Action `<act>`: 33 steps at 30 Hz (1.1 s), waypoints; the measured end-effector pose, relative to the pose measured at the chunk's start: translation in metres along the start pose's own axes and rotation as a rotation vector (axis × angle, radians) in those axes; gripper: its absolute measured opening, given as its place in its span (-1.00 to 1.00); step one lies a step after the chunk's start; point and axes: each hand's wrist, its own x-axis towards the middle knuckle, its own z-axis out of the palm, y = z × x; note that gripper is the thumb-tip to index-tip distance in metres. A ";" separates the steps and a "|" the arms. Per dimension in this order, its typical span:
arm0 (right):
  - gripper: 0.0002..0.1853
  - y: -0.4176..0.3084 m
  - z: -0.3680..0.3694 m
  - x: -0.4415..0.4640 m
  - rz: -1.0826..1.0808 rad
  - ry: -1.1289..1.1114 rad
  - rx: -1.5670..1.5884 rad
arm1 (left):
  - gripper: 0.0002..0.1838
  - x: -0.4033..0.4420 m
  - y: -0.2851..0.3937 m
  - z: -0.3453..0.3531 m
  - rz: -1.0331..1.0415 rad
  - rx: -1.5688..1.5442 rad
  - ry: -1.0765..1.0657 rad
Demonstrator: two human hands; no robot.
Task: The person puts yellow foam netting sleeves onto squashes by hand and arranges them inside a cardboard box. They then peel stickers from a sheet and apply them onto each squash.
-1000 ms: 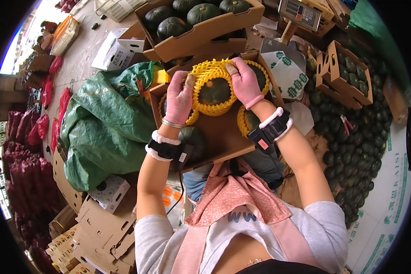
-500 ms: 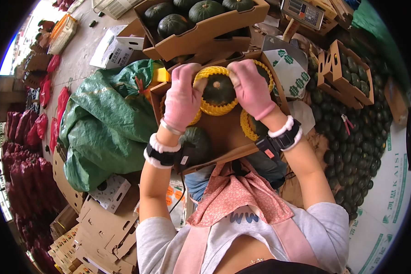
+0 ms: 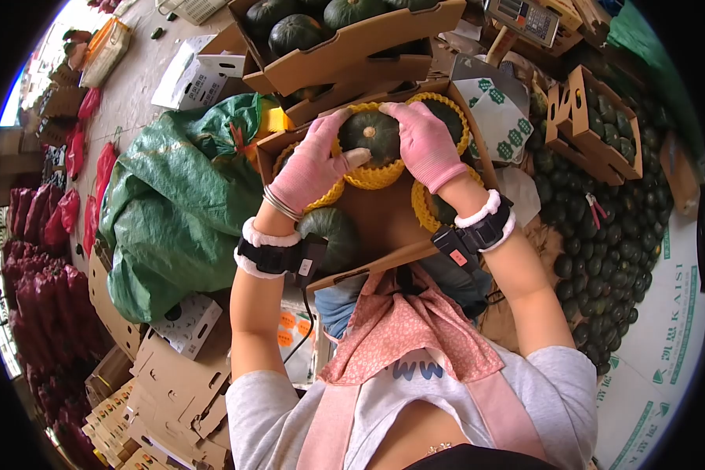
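Note:
Between my two hands, a dark green pumpkin [image 3: 377,141] sits stem-up in a yellow foam net [image 3: 376,177], inside an open cardboard box [image 3: 395,261]. My left hand [image 3: 312,160], in a pink glove, holds its left side, with the thumb lying across the pumpkin. My right hand [image 3: 424,145], gloved the same way, grips the upper right side. More netted pumpkins lie around it, one behind my right hand and one at the lower right [image 3: 445,210]. A bare pumpkin [image 3: 333,237] rests in the near left corner.
Beyond the box stands a carton of bare pumpkins [image 3: 352,51]. A green sheet [image 3: 180,204] bulges on the left. To the right are a heap of pumpkins [image 3: 595,266], red-handled cutters [image 3: 595,210] and a small carton [image 3: 595,129]. A scale [image 3: 521,22] stands at the back right.
My fists have loosened from the net's rim. The left hand has lowered and its thumb now stretches over the pumpkin. The net sits lower around the pumpkin, showing more of its top.

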 end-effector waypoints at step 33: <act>-0.04 -0.044 -0.061 -0.097 0.199 -0.677 -0.153 | -0.04 -0.039 0.040 0.005 0.047 0.288 -0.547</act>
